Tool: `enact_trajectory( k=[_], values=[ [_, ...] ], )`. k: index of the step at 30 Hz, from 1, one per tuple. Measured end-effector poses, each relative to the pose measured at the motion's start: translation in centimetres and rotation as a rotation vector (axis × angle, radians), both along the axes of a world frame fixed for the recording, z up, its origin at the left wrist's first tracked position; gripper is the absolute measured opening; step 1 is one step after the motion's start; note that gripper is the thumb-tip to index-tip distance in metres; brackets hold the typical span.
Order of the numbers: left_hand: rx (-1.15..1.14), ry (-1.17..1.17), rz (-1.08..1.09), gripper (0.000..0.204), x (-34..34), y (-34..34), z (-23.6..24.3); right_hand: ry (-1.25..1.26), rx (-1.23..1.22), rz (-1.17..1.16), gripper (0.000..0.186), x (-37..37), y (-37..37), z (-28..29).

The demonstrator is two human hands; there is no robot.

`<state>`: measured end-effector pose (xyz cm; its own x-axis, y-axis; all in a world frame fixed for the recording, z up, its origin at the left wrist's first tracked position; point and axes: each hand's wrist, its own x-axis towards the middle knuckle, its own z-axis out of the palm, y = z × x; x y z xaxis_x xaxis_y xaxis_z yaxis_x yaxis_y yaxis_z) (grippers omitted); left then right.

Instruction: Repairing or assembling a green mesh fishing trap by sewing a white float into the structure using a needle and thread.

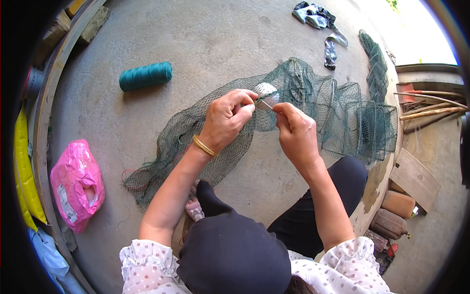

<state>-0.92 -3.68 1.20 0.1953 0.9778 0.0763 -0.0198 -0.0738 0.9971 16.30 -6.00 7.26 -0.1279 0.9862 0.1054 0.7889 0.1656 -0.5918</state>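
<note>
A dark green mesh net trap (210,112) lies stretched across the concrete floor, its framed sections to the right. Above its middle, my left hand (227,117) is closed, with thumb and fingertips pinching a bit of green netting twine (259,97). Just to the right, my right hand (297,131) grips a thin, pale needle-like tool (266,104) between thumb and forefinger. Its tip points toward the left fingertips. Behind the hands shows a whitish patch (267,90) that I cannot make out. A spool of teal twine (146,76) lies on its side at the far left.
A pink plastic package (78,188) sits at left by a ledge with a yellow bag (27,169). Dark printed cloth (316,17) and another bundled net (375,66) lie at the back right. Sticks (433,105) and dirty jugs (397,203) stand beyond the right edge.
</note>
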Motion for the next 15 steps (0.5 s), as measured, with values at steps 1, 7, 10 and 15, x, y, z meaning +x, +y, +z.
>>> enact_trajectory(
  k=[1,7,10,15],
  values=[
    [0.0,0.001,0.0,0.008,-0.11,-0.06,0.05,0.042,-0.006,-0.016,0.005,-0.09,-0.06,-0.04],
    [-0.145,-0.161,-0.05,0.01,-0.05,-0.2,0.22,0.038,-0.015,-0.038,0.005,0.1,-0.34,-0.02],
    [-0.207,-0.244,-0.057,0.01,-0.13,-0.3,0.26,0.015,-0.01,-0.037,0.004,0.25,-0.61,-0.27],
    [-0.194,-0.276,-0.057,0.009,0.04,-0.33,0.27,0.025,0.009,-0.031,0.005,0.36,-0.28,-0.76]
  ],
)
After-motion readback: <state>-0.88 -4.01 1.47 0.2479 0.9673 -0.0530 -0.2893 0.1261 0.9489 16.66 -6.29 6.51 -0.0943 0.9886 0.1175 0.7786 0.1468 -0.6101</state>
